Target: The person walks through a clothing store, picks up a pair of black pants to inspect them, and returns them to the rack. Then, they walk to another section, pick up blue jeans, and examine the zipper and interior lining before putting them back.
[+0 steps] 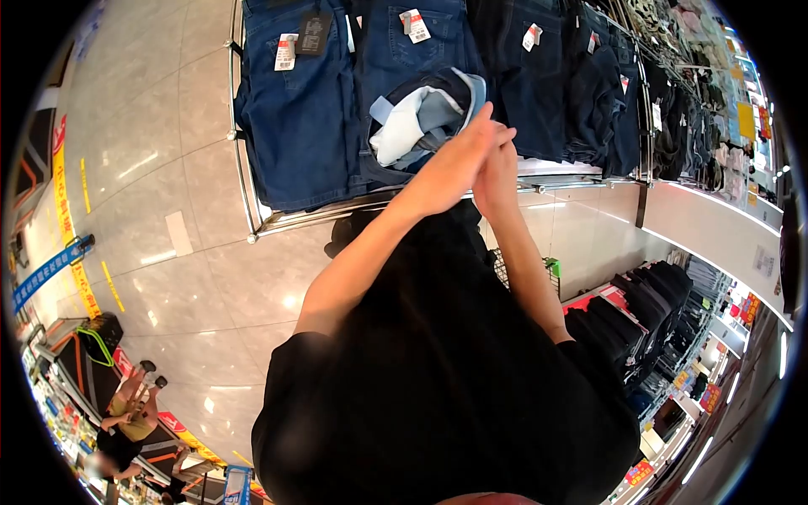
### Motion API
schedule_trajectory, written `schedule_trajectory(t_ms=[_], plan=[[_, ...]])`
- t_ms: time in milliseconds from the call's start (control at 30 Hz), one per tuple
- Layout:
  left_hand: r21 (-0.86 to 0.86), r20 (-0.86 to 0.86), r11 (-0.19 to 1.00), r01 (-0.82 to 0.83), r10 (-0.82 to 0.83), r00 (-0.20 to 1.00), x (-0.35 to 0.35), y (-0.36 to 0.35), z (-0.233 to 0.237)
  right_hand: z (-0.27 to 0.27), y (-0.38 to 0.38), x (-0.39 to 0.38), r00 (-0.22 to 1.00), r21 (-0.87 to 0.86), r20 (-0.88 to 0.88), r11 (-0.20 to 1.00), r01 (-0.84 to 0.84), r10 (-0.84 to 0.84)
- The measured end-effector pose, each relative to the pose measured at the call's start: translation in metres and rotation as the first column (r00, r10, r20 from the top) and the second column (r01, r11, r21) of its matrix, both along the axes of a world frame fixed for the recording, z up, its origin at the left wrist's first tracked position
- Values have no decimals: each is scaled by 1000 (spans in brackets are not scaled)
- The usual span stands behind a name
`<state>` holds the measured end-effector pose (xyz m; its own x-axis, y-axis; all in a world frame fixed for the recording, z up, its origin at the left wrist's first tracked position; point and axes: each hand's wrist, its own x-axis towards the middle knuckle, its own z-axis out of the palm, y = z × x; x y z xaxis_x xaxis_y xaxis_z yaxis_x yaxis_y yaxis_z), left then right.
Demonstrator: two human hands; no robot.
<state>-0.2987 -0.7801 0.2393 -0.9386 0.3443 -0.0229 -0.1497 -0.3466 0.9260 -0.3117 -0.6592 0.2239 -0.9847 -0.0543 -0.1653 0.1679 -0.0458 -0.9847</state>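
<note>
My left hand (459, 160) and my right hand (497, 172) meet palm to palm above the front edge of a display rack. The fingers of both look stretched out, though they partly cover one another. I see nothing held between them. Just beyond my hands lies a bunched pair of jeans (418, 126), its pale inner side turned out, resting on the laid-out dark blue jeans (295, 143). More dark jeans (526, 93) lie to the right, with white and red price tags (532, 37) on them.
A metal rail (337, 208) edges the rack. To the right stand shelves of folded dark clothes (640, 303) and hanging garments (673, 126). A shopping cart (551, 268) shows partly behind my right arm. At lower left, another person (126, 425) is near a blue barrier band (55, 271).
</note>
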Motion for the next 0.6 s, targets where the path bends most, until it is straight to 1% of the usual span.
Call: schedule_trajectory(t_ms=[33,67,100,133,167,200,233,267,300,333,367,400,433,467,500,533,567,600], plan=[[-1,3,993,-115,115,993,0,15,-8,-5,1,-7,978,-296,210,953,68,-5],[-6,4,993,-115,115,993,-1,14,-9,-11,0,-13,913,-544,404,817,192,54],[-169,-15,979,-112,111,994,-1,13,-10,-17,-2,-17,884,-458,468,857,237,6],[-328,-40,938,-109,102,994,-3,12,-11,-40,7,-22,886,-465,464,853,238,6],[-360,-66,913,-193,182,981,1,19,-35,-74,25,-24,909,-326,417,931,167,-17],[-364,-72,911,-192,178,981,4,14,-45,-96,35,-25,930,-171,366,980,100,-31],[-436,-89,878,-199,178,980,8,4,-51,-100,33,-23,941,72,292,985,155,-169],[-504,-102,839,-206,179,979,13,-5,-59,-109,36,-22,942,71,293,986,152,-166],[-559,-116,776,-293,276,954,15,-12,-71,-124,43,-19,965,413,120,895,167,-235],[-611,-137,699,-372,370,919,15,-19,-85,-139,49,-17,970,692,-69,689,215,-233],[-680,-257,554,-480,432,864,17,-25,-99,-155,60,-19,979,758,3,639,131,-204],[-761,-245,468,-449,434,867,18,-27,-119,-157,56,-19,979,754,7,644,128,-203],[-794,-217,443,-417,435,874,20,-24,-139,-158,52,-20,951,624,231,781,16,-204],[-822,-189,420,-385,437,880,21,-18,-157,-158,49,-21,884,453,439,889,-63,-161],[-844,-103,448,-297,407,907,21,-13,-167,-162,48,-24,777,224,627,967,-119,-50],[-856,-15,473,-207,377,926,21,-5,-176,-170,46,-24,711,-5,699,995,-98,74],[-911,-123,323,-258,385,915,23,5,-184,-181,42,-22,727,-64,677,994,-90,109],[-909,-131,321,-265,385,914,18,2,-188,-175,28,-22,745,-123,651,989,-84,144]])
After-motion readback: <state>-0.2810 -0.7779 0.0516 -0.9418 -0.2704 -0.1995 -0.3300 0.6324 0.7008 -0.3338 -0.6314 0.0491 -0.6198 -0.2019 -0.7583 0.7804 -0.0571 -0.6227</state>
